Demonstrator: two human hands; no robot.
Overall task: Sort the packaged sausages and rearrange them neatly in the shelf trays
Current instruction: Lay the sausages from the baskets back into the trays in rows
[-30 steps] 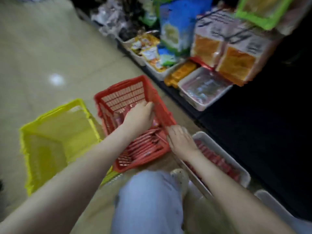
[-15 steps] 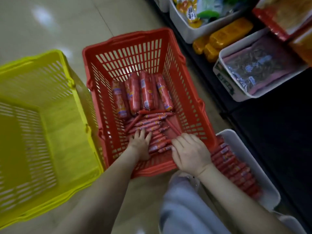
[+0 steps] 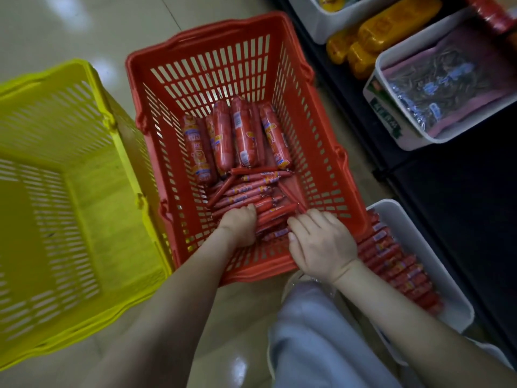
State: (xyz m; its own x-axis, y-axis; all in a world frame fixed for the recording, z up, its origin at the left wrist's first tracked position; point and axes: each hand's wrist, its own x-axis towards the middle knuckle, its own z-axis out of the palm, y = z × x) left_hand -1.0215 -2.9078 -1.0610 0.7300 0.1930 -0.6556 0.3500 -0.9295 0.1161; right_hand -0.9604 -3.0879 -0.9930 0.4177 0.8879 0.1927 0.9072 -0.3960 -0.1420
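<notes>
Both of the 2 hands reach into the red basket (image 3: 321,113). The left hand (image 3: 237,226) has its fingers curled down round a bunch of thin sausages (image 3: 246,191) piled at the near end. The right hand (image 3: 321,242) lies just beside it, fingers bent over the same pile; whether they hold any cannot be told. Beyond the fingers lie thick sausages (image 3: 243,135) side by side. Right of the right fingers, a white tray (image 3: 436,264) holds a row of sausages (image 3: 391,264). A yellow basket (image 3: 56,135) stands left of the left fingers.
</notes>
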